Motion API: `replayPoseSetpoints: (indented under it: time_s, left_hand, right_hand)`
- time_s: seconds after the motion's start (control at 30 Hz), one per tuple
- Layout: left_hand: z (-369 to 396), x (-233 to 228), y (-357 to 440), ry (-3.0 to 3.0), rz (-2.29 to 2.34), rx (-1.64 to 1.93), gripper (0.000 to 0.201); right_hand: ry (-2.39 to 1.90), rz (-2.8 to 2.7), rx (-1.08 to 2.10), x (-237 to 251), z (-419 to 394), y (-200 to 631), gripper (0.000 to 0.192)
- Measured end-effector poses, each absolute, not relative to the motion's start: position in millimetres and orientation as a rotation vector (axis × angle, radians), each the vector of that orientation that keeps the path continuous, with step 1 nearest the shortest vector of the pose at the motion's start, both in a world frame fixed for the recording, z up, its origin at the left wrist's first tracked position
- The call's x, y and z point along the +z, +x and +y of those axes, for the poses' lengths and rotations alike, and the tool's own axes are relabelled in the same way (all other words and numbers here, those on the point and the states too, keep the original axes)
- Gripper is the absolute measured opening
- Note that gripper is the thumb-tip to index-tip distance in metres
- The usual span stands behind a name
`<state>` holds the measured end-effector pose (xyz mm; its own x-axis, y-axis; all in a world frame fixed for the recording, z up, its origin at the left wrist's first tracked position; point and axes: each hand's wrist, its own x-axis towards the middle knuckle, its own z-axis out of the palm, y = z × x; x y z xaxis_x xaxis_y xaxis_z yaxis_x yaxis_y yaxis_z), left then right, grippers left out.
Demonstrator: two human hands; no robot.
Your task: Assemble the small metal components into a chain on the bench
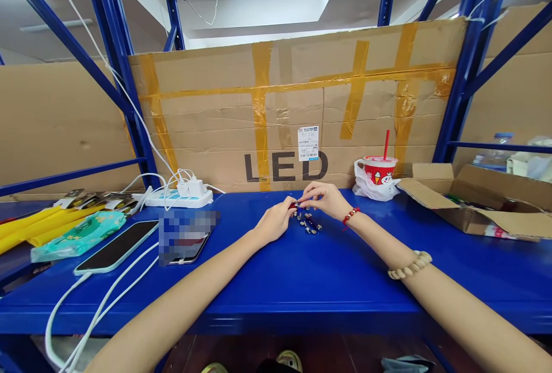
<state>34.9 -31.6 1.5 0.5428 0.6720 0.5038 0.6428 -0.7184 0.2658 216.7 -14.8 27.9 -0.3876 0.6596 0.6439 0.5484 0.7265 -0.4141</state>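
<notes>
Near the middle of the blue shelf top (345,269), a dark beaded string (309,222) with silvery pieces hangs in a loop from between my hands. My left hand (276,220) pinches its reddish upper end, fingers closed. From the right, my right hand (326,199) has thumb and forefinger pressed together on the same end, fingertips almost touching those of my left. The lower beads reach down to the shelf surface or just above it; I cannot tell which. Fingers hide the exact part being gripped.
To the left are a phone (118,246), another phone (192,249) partly blurred, white cables, a power strip (179,197), a teal packet (81,235) and yellow packages (47,226). At the right stand a red cup (378,172) with a straw and an open carton (478,212). Cardboard (207,126) walls the back.
</notes>
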Motion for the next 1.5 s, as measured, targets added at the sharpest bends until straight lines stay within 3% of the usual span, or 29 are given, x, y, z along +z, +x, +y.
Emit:
replayPoseSetpoints:
  time_s: [0.4,0.77,1.2,1.5]
  left_hand:
    - [-36.4,3.4,35.6,2.741,1.098,0.898,0.009]
    - [-33.3,2.2,33.6,2.813,1.025,0.899,0.004]
    - [-32.6,1.3,32.0,2.922,1.015,0.898,0.009]
    - [-28.2,-0.7,34.1,2.789,1.05,0.963,0.018]
  right_hand:
    - [-0.902,-2.11,0.141,26.1,-14.5,218.6,0.023]
    - [-0.917,-2.039,0.487,21.0,-12.7,214.9,0.027]
    - [-1.329,-1.875,0.934,27.6,-27.6,207.3,0.034]
    - [-1.271,-1.813,0.945,25.4,-23.7,208.1,0.045]
